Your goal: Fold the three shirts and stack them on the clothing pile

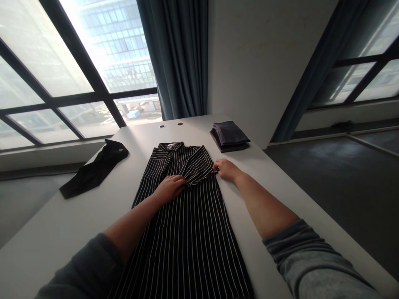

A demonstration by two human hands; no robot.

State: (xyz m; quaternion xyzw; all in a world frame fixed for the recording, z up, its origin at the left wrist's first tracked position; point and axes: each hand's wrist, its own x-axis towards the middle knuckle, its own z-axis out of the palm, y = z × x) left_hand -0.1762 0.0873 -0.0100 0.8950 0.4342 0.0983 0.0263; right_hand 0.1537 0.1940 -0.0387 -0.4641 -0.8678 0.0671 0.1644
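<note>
Shirt, black with white pinstripes (pixel 183 236): lying flat on the white table (pixel 62 220), collar toward the far end, one side folded across the chest. You are pressing your left hand (pixel 170 189) down on the fold, fingers loosely together; you cannot tell if it is gripping. You are reaching your right hand (pixel 227 170) to the sleeve end at the shirt's right edge, fingertips touching the cloth, with any pinch unclear. You are doing well by keeping the fold flat and the stripes straight. Collar label (pixel 170 146): white, unreadable. Also present: black garment (pixel 96 168), left; folded dark stack (pixel 230 136), far right.
</note>
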